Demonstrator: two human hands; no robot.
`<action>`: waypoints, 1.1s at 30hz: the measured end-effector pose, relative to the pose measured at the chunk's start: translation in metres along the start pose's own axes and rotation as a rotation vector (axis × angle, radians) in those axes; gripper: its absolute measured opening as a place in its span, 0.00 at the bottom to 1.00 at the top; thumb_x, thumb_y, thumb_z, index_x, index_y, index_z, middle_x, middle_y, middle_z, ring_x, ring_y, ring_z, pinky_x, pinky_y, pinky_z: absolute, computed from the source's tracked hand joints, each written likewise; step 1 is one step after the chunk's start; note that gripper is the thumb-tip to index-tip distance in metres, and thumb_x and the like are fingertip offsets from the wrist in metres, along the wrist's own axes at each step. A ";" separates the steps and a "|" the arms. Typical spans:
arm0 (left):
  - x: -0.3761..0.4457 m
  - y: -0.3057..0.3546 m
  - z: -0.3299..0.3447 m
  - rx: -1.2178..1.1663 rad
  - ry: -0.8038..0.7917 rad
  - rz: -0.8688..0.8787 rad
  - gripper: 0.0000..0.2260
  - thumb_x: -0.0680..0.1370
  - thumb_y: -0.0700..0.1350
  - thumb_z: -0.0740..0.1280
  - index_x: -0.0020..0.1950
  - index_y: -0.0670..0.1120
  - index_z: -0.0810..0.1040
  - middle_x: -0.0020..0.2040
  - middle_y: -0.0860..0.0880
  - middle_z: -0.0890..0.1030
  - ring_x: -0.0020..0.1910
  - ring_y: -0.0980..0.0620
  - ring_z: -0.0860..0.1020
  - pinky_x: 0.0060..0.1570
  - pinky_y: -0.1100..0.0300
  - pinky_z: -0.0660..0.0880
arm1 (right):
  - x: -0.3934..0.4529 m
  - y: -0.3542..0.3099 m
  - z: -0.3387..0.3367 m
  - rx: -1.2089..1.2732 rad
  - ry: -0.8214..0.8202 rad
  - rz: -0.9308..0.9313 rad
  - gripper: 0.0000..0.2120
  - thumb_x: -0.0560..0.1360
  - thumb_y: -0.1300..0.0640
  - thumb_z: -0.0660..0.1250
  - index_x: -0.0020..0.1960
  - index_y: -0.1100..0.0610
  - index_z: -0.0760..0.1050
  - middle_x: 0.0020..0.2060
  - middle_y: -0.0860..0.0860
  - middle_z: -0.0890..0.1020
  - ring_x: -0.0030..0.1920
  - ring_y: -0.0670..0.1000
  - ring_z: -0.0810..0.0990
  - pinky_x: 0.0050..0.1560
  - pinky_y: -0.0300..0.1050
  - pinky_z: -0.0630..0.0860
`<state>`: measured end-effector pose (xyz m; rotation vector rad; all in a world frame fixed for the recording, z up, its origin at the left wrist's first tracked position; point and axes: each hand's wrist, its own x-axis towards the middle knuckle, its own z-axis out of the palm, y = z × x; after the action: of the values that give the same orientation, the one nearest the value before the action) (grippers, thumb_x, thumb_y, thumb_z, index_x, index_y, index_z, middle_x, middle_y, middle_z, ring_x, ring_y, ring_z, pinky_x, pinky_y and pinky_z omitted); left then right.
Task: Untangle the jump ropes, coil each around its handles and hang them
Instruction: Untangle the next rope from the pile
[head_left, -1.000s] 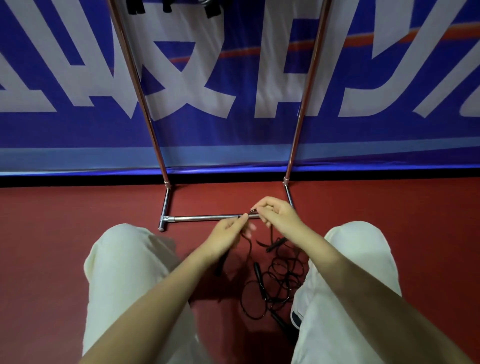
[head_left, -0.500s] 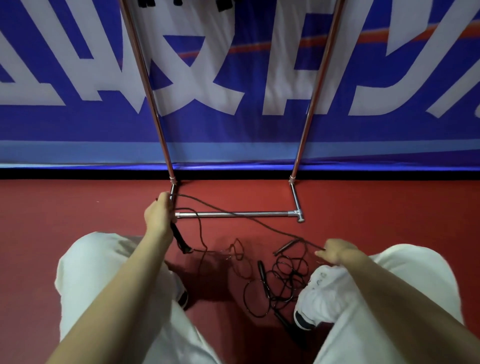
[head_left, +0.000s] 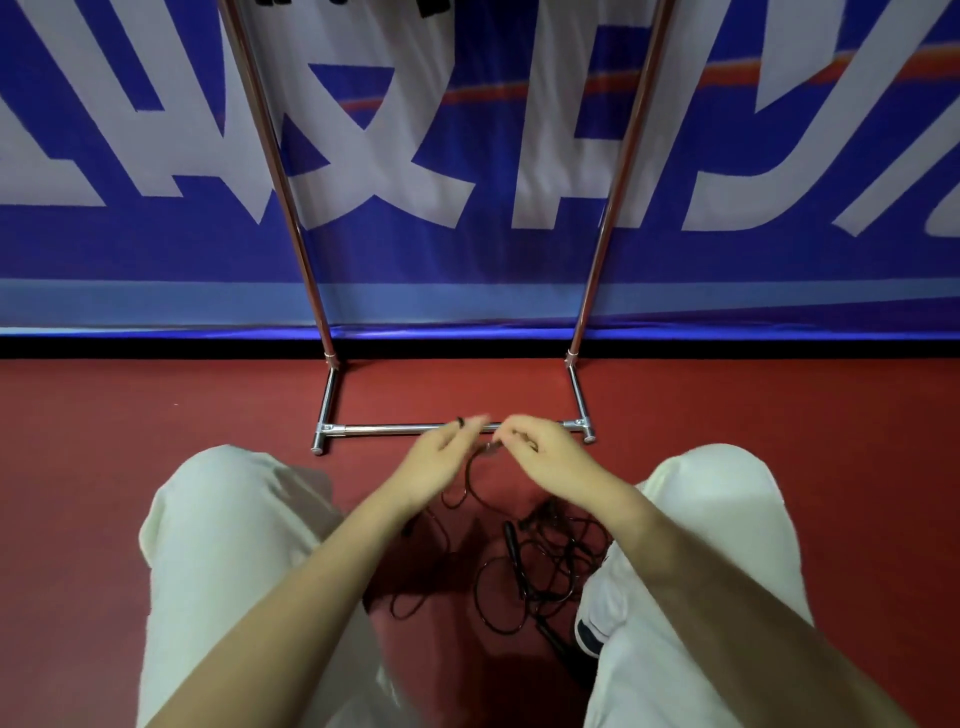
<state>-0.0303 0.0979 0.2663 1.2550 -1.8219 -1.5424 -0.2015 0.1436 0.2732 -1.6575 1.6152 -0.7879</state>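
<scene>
Half a second ago the two hands were far apart, the left one up by the rack's left corner and the right one low beside the right knee. Now they have come together again in front of the bottom bar of the metal rack (head_left: 395, 429). The left hand (head_left: 439, 460) and the right hand (head_left: 545, 457) almost meet, and the fingers of both are curled and pinch a thin black rope (head_left: 470, 475) between them; motion blur hides the exact grip.

From the hands the rope hangs down in a loop toward the red floor (head_left: 104, 493). The rest of the jump ropes (head_left: 540, 571) lie there in a tangled heap between the person's knees, nearer to the right one. One black handle (head_left: 511, 543) in the heap lies with its long axis running roughly away from the person, toward the rack.

Behind the rack hangs a blue banner (head_left: 467, 156) with big white characters, cut off by the frame; I cannot read them.
</scene>
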 end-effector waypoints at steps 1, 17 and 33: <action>0.000 -0.001 0.005 0.006 -0.051 -0.032 0.10 0.83 0.47 0.61 0.48 0.48 0.80 0.38 0.52 0.80 0.35 0.57 0.74 0.37 0.64 0.69 | 0.004 -0.002 0.001 0.071 0.074 0.013 0.09 0.79 0.62 0.61 0.45 0.53 0.77 0.36 0.48 0.79 0.34 0.40 0.72 0.39 0.36 0.68; -0.001 -0.022 -0.106 -0.739 0.735 -0.210 0.15 0.79 0.44 0.61 0.32 0.50 0.64 0.22 0.56 0.62 0.20 0.56 0.56 0.21 0.64 0.55 | -0.034 0.109 -0.039 -0.253 -0.152 0.646 0.24 0.78 0.43 0.63 0.29 0.54 0.65 0.27 0.50 0.77 0.29 0.48 0.75 0.36 0.43 0.67; -0.010 0.006 0.008 -0.020 0.031 -0.004 0.14 0.85 0.43 0.57 0.62 0.40 0.80 0.59 0.42 0.76 0.48 0.65 0.80 0.52 0.61 0.75 | -0.009 -0.003 -0.007 0.526 0.038 0.224 0.13 0.82 0.61 0.57 0.43 0.58 0.76 0.25 0.43 0.64 0.24 0.41 0.60 0.25 0.33 0.56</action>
<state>-0.0342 0.1101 0.2720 1.2667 -1.7810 -1.5309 -0.2053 0.1525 0.2800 -1.0773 1.4277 -1.0235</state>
